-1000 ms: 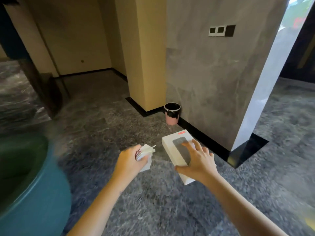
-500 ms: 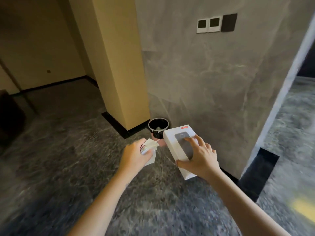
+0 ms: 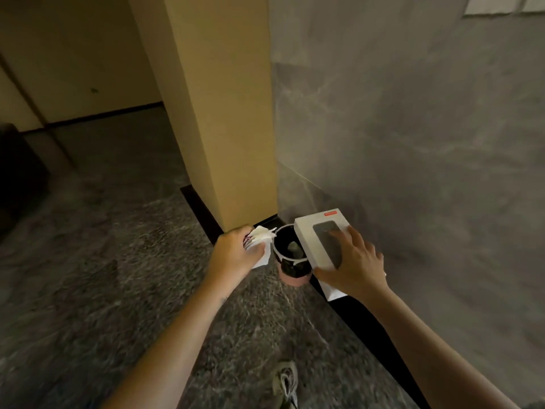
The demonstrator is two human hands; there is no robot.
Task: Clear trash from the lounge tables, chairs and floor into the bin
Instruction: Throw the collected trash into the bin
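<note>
**Both hands full at the corner bin**

Head view: a small bin [image 3: 292, 270], pink at the base with a black liner folded over its rim, stands on the speckled dark grey stone floor [image 3: 118, 290]. It sits in the corner where a yellow pillar [image 3: 218, 113] meets a grey marble-look wall [image 3: 413, 143], and a black skirting [image 3: 368, 326] runs along the foot of both. A greyish lump lies inside the bin.

The left hand [image 3: 236, 255] has its fingers curled tight round a wad of white paper [image 3: 261, 240], just beside the bin's left rim. The right hand [image 3: 354, 264] grips a white phone box [image 3: 321, 240] with a red label, fingers spread on its top. The box covers the bin's right rim in this view.

A cream wall [image 3: 73, 54] closes the dim passage behind. Pale switch plates [image 3: 483, 4] sit high on the grey wall, and a shoe [image 3: 284, 382] shows at the bottom edge.
</note>
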